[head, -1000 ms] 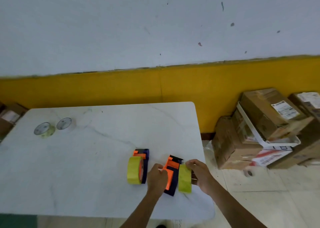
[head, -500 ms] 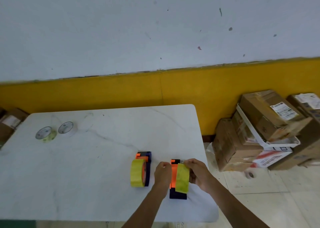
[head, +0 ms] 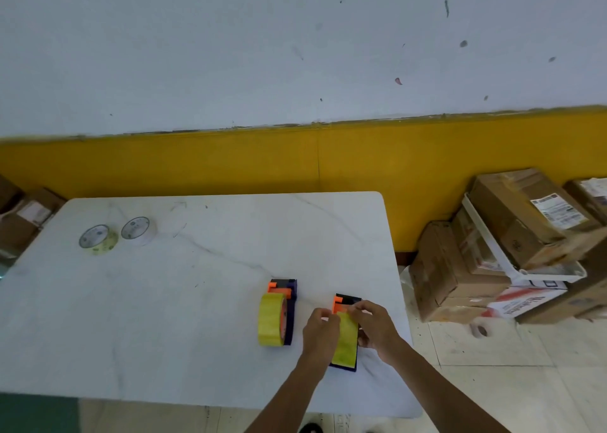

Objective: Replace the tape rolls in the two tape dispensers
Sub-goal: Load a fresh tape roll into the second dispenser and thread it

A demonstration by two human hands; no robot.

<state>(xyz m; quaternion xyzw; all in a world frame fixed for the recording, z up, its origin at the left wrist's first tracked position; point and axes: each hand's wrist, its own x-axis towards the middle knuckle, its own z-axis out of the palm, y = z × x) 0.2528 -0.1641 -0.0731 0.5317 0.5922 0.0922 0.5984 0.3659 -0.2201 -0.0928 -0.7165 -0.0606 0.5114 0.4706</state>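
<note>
Two dark-blue-and-orange tape dispensers stand near the front right of the white marble table (head: 164, 317). The left dispenser (head: 286, 304) carries a yellow tape roll (head: 271, 323) and nobody touches it. The right dispenser (head: 345, 304) holds another yellow roll (head: 345, 342). My left hand (head: 319, 330) presses against that roll's left side. My right hand (head: 374, 326) grips the right side, its fingers pinching at the roll's top by the orange part. Two flat rolls lie at the far left: a yellowish one (head: 98, 239) and a white one (head: 138, 230).
Stacked cardboard boxes (head: 512, 245) and a white tray stand on the tiled floor to the right of the table. More boxes (head: 23, 215) sit beyond the left edge. A yellow-and-white wall runs behind the table.
The right dispenser was turned from slanted to straight, in line with the table's depth. Both hands stayed on it, and my right fingers moved up onto the top of the yellow roll.
</note>
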